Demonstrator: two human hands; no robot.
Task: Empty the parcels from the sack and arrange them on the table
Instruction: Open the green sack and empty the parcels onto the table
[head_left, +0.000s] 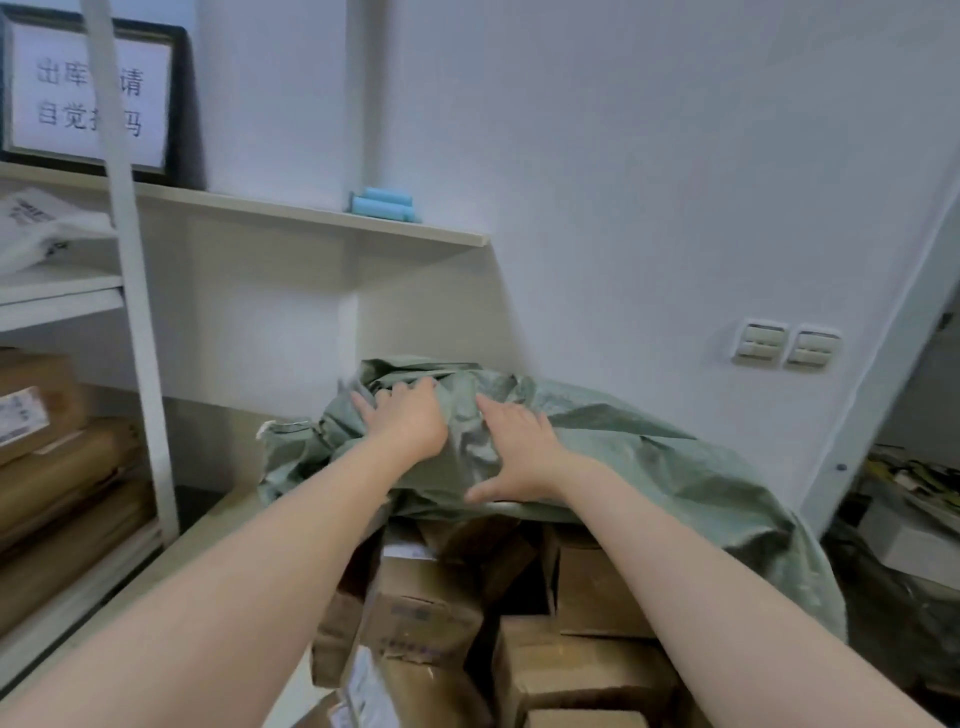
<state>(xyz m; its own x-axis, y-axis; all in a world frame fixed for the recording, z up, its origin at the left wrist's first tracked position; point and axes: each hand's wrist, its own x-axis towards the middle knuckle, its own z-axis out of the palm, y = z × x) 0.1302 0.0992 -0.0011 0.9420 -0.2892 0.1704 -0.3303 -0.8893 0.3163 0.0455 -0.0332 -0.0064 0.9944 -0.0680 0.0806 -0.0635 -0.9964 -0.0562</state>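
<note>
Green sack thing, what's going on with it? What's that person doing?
A person has both hands on the crumpled green woven sack, probably to pull it off what is inside. The left hand grips a bunch of its fabric near the top, and the right hand lies spread on it alongside. The sack is draped over brown cardboard parcels, which show below its edge, heaped on the pale table.
</note>
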